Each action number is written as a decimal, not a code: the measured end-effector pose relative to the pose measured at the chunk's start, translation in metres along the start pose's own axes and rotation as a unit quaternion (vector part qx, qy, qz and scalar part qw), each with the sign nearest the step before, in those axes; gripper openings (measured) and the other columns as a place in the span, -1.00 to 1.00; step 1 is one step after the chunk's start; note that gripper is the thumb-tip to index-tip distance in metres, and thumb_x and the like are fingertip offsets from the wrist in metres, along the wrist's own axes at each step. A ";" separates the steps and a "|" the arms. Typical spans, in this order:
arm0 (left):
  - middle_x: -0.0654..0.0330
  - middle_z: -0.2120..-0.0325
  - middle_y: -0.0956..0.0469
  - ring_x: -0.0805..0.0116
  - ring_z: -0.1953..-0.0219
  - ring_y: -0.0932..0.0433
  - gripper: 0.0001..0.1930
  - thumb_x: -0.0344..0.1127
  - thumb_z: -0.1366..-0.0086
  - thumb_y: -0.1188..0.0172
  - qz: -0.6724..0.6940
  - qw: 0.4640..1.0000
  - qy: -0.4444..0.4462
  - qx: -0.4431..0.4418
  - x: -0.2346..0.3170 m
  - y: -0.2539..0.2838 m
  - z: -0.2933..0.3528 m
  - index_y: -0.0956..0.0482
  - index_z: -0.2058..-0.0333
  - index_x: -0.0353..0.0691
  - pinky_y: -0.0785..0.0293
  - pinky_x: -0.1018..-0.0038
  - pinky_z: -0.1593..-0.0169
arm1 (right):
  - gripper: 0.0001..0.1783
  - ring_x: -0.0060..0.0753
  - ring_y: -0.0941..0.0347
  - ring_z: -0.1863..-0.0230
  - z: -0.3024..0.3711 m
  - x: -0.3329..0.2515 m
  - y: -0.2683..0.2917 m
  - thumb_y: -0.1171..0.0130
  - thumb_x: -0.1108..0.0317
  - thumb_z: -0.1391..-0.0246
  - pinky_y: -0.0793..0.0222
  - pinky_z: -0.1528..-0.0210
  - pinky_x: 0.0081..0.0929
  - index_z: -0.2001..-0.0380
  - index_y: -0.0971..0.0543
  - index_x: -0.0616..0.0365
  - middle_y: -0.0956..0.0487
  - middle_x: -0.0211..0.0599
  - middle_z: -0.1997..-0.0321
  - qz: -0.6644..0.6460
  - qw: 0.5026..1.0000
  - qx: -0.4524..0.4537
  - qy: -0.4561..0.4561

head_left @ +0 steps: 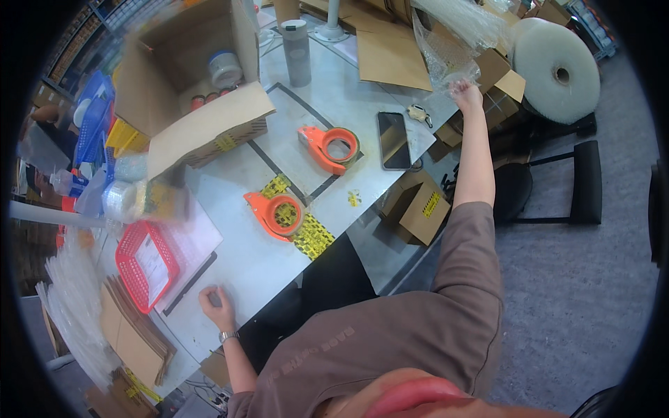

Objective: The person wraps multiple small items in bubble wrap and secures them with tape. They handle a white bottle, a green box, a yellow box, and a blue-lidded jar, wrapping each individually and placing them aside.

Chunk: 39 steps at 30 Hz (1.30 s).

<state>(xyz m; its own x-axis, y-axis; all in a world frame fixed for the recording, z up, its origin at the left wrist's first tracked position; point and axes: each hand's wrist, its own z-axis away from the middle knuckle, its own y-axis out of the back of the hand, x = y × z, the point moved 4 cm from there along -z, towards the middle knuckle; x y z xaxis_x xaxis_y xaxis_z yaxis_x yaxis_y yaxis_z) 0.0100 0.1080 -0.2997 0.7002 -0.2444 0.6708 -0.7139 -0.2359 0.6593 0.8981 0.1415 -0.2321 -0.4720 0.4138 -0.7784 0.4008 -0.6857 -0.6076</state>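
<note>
At the far right of the workbench, my right arm is stretched out, and my right hand (465,94) closes on the edge of a clear bubble wrap sheet (446,59). Its fingertips are partly lost against the plastic. My left hand (217,308) hangs over the near left of the bench, fingers curled into a loose ring with nothing visible in them. Right of it, an orange tape dispenser (259,207) sits on yellow-and-black tape strips (313,239). A second orange tape dispenser (323,157) lies farther off, beside a dark phone (395,143).
An open cardboard box (209,143) holds a jar and red-topped items. Near it stand a grey tumbler (297,52) and a red plastic basket (124,247). Cardboard sheets (132,334) lean at left. A large bubble wrap roll (536,70) and a black chair (585,181) stand right.
</note>
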 end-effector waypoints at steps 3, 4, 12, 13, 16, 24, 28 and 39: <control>0.13 0.37 -0.48 0.26 0.27 -0.45 -0.87 -0.43 -0.20 -0.22 -0.009 1.000 0.009 0.005 -0.001 0.002 0.004 -0.47 0.33 -0.32 -0.38 0.38 0.10 | -0.29 -0.31 -0.34 0.46 0.032 -0.010 -0.033 -0.27 0.02 -0.11 -0.37 0.38 -0.31 -0.16 -0.26 0.18 -0.43 -0.11 0.23 0.011 0.997 -0.020 -0.076; 0.13 0.37 -0.47 0.25 0.28 -0.45 -0.87 -0.44 -0.19 -0.23 -0.014 1.000 0.012 0.005 -0.002 0.003 0.006 -0.47 0.34 -0.31 -0.38 0.38 0.11 | -0.18 -0.37 -0.28 0.50 0.073 -0.023 -0.072 -0.33 -0.05 -0.05 -0.31 0.42 -0.33 -0.20 -0.24 0.18 -0.41 -0.13 0.22 0.041 0.994 -0.031 -0.097; 0.13 0.37 -0.48 0.27 0.29 -0.45 -0.88 -0.44 -0.20 -0.23 0.037 0.999 0.020 0.011 0.000 0.001 0.003 -0.47 0.35 -0.31 -0.38 0.40 0.13 | -0.64 -0.42 -0.49 0.23 0.170 -0.058 -0.133 -0.29 0.31 -0.02 -0.42 0.09 -0.39 0.09 -0.54 0.18 -0.58 -0.26 0.10 0.102 0.962 -0.227 0.114; 0.13 0.37 -0.47 0.25 0.28 -0.45 -0.87 -0.45 -0.18 -0.24 0.035 0.999 0.033 0.015 0.003 0.005 0.003 -0.46 0.36 -0.30 -0.38 0.38 0.12 | -0.66 -0.36 -0.51 0.05 0.205 -0.046 -0.143 -0.21 0.40 -0.02 -0.44 -0.03 -0.35 0.10 -0.53 0.21 -0.57 -0.24 0.07 0.085 0.927 -0.335 0.146; 0.10 0.33 -0.50 0.23 0.26 -0.47 -0.87 -0.44 -0.17 -0.25 -0.041 0.989 -0.122 0.066 0.018 0.012 0.010 -0.49 0.34 -0.30 -0.38 0.34 0.09 | -0.78 0.15 -0.25 -0.31 0.332 0.013 -0.178 -0.27 0.30 -0.01 -0.10 -0.35 0.16 0.26 -0.56 0.12 -0.36 -0.04 -0.27 0.177 0.819 -0.484 0.252; -0.15 -0.24 -0.28 0.14 -0.24 -0.33 0.10 0.59 -0.14 0.23 0.718 0.561 0.145 -0.386 0.134 -0.026 -0.048 -0.05 -0.35 -0.30 -0.15 0.20 -0.32 | -0.69 0.03 -0.39 -0.19 0.536 0.188 -0.232 -0.51 0.29 0.22 -0.11 -0.30 -0.19 0.32 -0.71 0.09 -0.53 -0.04 -0.13 0.153 0.573 -0.796 -0.119; -0.06 -0.17 -0.38 0.19 -0.20 -0.38 -0.10 -0.03 -0.23 -0.30 0.546 0.742 0.023 -0.389 0.152 0.009 -0.071 0.01 -0.37 -0.27 -0.26 0.29 -0.26 | -0.46 -0.02 -0.34 -0.24 0.531 0.219 -0.218 -0.43 0.04 0.10 -0.04 -0.34 -0.15 0.08 -0.62 0.12 -0.32 -0.02 -0.33 0.269 0.521 -0.797 -0.146; 0.03 -0.11 -0.45 0.27 -0.10 -0.47 -0.23 -0.35 -0.23 -0.29 0.312 0.944 -0.055 -0.097 0.119 0.050 -0.053 -0.08 -0.34 -0.27 -0.39 0.35 -0.16 | -0.82 -0.49 -0.53 0.14 0.495 0.279 -0.290 -0.14 0.41 -0.21 -0.46 0.08 -0.49 0.14 -0.47 0.18 -0.56 -0.40 0.20 0.243 0.836 -0.477 -0.124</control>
<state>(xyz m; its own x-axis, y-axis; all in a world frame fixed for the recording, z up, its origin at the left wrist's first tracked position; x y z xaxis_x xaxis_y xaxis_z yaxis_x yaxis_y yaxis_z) 0.0578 0.1168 -0.1690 0.1318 -0.3775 0.9166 -0.9657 0.1596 0.2047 0.2620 0.1595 -0.1947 -0.1729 0.0072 -0.9849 0.9801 0.1007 -0.1713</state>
